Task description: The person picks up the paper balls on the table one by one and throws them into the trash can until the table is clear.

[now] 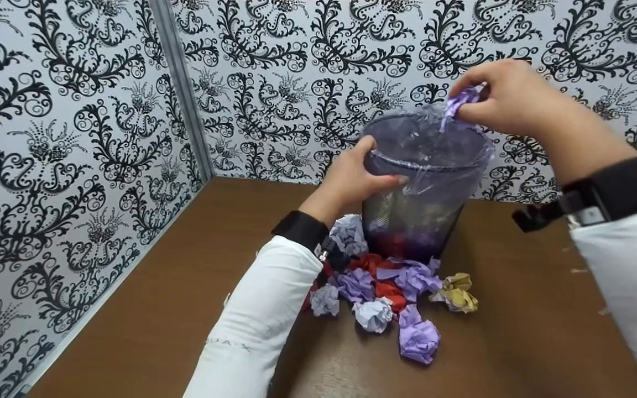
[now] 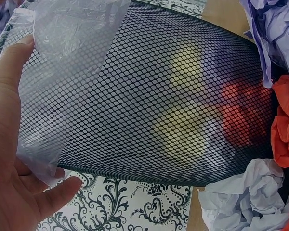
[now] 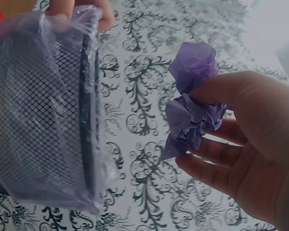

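A black mesh wastebasket lined with a clear plastic bag stands on the table, tilted slightly. My left hand grips its rim at the near left, thumb against the outside over the bag. Above the far right of the rim, my right hand pinches a crumpled purple paper ball. In the right wrist view that purple paper hangs between thumb and fingertips, apart from the basket's mouth. Yellow and red crumpled papers show through the mesh inside the basket.
Several crumpled papers lie against the basket's near foot: purple, white, red and yellow. They rest on a brown table. Patterned wall panels stand close behind the basket and along the left side.
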Action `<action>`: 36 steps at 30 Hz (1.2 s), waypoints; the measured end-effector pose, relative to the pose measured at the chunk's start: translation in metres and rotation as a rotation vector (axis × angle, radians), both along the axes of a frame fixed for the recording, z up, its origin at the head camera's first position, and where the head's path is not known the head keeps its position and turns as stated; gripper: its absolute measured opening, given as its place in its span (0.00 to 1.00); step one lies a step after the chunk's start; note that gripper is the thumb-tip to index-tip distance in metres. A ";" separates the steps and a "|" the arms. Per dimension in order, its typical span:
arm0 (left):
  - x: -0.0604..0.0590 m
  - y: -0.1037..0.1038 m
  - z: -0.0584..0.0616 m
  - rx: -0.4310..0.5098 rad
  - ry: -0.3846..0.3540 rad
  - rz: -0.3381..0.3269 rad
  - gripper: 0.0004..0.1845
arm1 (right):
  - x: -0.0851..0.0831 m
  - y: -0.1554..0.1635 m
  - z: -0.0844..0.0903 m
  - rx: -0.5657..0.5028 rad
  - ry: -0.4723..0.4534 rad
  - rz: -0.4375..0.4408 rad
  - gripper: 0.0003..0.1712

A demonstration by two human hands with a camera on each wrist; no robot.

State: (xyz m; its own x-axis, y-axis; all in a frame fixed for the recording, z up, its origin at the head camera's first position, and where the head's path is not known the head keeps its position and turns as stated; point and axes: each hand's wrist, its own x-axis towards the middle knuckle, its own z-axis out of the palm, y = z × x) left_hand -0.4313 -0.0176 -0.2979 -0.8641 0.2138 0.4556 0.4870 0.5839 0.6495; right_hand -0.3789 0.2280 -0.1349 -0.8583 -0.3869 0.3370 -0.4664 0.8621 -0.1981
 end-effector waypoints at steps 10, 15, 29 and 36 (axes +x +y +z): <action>0.000 0.000 0.001 -0.003 -0.006 -0.006 0.41 | -0.031 -0.009 -0.023 -0.034 -0.098 0.000 0.16; 0.000 0.000 0.000 0.004 -0.022 -0.006 0.41 | -0.042 -0.011 -0.039 -0.028 -0.135 -0.005 0.15; 0.000 0.000 -0.001 -0.011 -0.001 0.004 0.41 | -0.056 -0.011 -0.068 0.000 -0.158 0.019 0.19; 0.000 -0.001 0.000 0.016 -0.033 -0.013 0.40 | -0.059 -0.008 -0.074 -0.049 -0.210 0.003 0.22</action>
State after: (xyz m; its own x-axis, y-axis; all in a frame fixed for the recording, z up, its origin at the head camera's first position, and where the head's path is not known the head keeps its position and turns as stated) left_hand -0.4317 -0.0183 -0.2981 -0.8761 0.2177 0.4303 0.4723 0.5672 0.6747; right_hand -0.4375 0.2195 -0.2086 -0.9107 -0.3770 0.1689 -0.4127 0.8479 -0.3327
